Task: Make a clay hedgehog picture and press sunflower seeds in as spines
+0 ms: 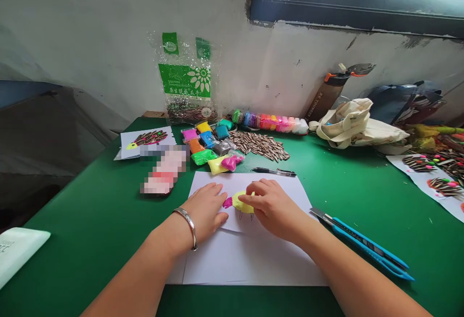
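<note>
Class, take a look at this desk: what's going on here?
A person's right hand is pressing a yellow clay shape with pink clay beside it on white paper. Their left hand rests on the paper. Sunflower seeds and clay packets lie beyond, with a blue utility knife to the right.

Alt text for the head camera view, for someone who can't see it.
A right hand touches a yellow clay shape with a pink tip on white paper on a green table, while the left hand rests on the paper. Clay packets, striped sunflower seeds and a blue utility knife lie nearby.
</note>
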Tool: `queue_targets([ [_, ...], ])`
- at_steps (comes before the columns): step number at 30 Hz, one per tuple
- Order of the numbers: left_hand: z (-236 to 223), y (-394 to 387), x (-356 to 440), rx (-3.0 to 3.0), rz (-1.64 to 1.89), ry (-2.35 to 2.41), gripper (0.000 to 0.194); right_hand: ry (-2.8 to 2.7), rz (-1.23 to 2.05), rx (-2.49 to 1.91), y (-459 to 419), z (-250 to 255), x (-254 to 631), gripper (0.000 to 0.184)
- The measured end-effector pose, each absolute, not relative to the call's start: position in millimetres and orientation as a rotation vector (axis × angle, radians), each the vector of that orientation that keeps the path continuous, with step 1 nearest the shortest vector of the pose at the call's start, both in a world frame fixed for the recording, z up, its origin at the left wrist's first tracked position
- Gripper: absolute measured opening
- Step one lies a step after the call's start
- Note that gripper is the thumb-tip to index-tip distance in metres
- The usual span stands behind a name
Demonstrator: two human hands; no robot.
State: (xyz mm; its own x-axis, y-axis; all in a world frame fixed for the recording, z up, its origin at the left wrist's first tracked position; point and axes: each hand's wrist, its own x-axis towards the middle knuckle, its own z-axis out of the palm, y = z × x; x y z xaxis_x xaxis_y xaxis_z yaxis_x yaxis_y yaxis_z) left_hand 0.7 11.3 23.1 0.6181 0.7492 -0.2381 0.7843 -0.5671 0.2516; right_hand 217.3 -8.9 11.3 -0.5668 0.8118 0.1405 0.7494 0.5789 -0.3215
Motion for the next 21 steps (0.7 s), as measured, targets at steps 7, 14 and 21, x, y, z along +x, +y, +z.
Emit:
queue_targets([
  [7,24.0,10.3,2.1,2.511,-0.146,1.233,0.031,-2.679,0.296,-1.256,-11.7,8.3,209.3,0.032],
  [14,25.8,9.7,2.5,2.523,-0.165,1.237,0.03,-2.776,0.087,-1.196,-17.4,9.4,206.3,0.022],
  [21,23.6,9.8,1.2,2.522,-0.156,1.23,0.031,-2.734,0.131,-1.216,-17.0,14.9,210.3,0.026],
])
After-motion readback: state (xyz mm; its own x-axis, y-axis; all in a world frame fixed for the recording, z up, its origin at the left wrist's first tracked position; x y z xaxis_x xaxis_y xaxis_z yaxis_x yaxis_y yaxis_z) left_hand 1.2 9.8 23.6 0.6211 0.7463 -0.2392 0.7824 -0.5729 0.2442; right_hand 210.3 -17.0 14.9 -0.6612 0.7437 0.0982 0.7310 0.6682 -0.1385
